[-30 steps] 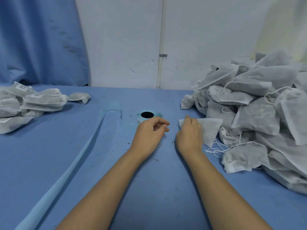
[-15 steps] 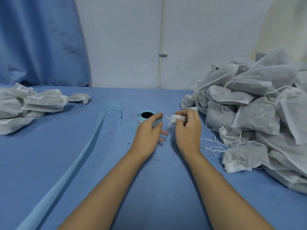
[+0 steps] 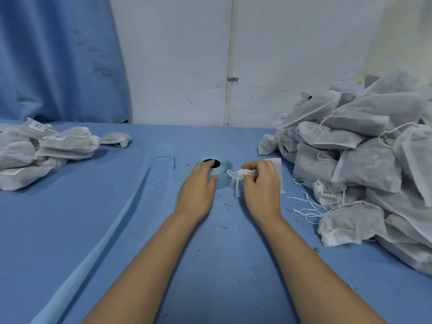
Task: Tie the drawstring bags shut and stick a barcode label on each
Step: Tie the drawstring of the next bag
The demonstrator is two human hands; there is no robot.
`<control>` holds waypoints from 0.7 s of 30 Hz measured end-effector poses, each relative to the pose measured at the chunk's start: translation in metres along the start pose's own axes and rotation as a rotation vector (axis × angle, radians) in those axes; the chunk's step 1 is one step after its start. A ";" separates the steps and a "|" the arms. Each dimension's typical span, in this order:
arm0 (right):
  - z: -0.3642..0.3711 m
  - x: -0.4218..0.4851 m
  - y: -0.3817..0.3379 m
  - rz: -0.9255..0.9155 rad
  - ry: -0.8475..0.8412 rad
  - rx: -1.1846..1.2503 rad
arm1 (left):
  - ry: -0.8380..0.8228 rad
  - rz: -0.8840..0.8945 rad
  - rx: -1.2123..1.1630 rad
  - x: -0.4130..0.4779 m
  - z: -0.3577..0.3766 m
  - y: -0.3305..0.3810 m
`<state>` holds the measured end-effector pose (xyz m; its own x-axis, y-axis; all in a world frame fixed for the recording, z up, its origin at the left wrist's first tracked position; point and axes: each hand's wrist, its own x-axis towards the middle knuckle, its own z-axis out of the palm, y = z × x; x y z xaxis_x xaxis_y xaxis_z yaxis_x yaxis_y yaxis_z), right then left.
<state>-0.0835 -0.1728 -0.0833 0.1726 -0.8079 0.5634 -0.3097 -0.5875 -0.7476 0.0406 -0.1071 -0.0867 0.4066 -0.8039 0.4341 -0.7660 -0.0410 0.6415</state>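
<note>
Currently a bag (image 3: 278, 174) is pinched at its gathered neck in the closed right hand (image 3: 261, 183), presumably to keep it shut for labelling. The left hand (image 3: 198, 185) is laid open on the label roll (image 3: 222, 174), gripping nothing. Untied bags (image 3: 364, 164) are heaped right; labelled ones (image 3: 46, 148) left.

Even, soft, cool light; faint shadows; sharp centre, wide-angle bending at edges.

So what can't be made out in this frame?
- Head view: most of the white non-woven drawstring bag hidden behind the right hand; its knot unclear.
- Pale blue label roll: the left hand covers its front.
- Barcodes on the labelled grey bags: too small.
</note>
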 end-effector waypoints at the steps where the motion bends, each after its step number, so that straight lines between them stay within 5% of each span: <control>1: 0.000 0.000 0.000 0.001 -0.002 0.001 | -0.011 0.007 0.012 0.002 0.001 0.000; 21: 0.013 -0.003 -0.012 0.005 -0.091 0.029 | -0.110 -0.066 0.128 0.028 -0.048 -0.047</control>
<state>-0.0683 -0.1637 -0.0805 0.2555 -0.8109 0.5265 -0.2838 -0.5835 -0.7609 0.1111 -0.0991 -0.0744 0.4061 -0.8568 0.3177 -0.7995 -0.1648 0.5776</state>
